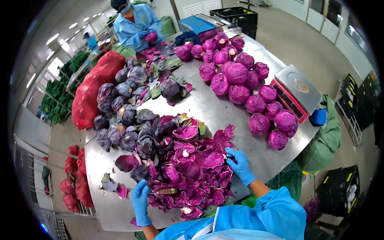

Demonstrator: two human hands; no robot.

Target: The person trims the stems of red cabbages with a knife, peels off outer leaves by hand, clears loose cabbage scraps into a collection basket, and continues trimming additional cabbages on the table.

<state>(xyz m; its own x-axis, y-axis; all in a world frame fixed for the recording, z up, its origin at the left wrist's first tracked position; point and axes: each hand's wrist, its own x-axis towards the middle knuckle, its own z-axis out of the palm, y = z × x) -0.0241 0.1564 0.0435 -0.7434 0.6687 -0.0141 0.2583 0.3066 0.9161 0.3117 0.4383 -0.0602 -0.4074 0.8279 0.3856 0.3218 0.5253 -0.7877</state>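
Note:
My left hand (140, 203), in a blue glove, is at the near left edge of a heap of loose purple cabbage leaves (192, 164). Its fingers look extended, with nothing visible in them. Just right of it, a knife with a wooden handle (167, 191) lies on the leaves, its thin blade pointing toward that hand. At the heap's right edge is my gloved right hand (241, 166), fingers apart and touching or very close to the outer leaves. Dark untrimmed red cabbages (128, 116) are piled beyond the heap on the left.
Bright trimmed cabbages (236, 74) line the right of the metal table (188, 102), beside a red-framed scale (296, 92). A red mesh sack (96, 88) leans at the left edge. Across the table, a person in blue (138, 26) holds a cabbage. Black crates (338, 190) stand right.

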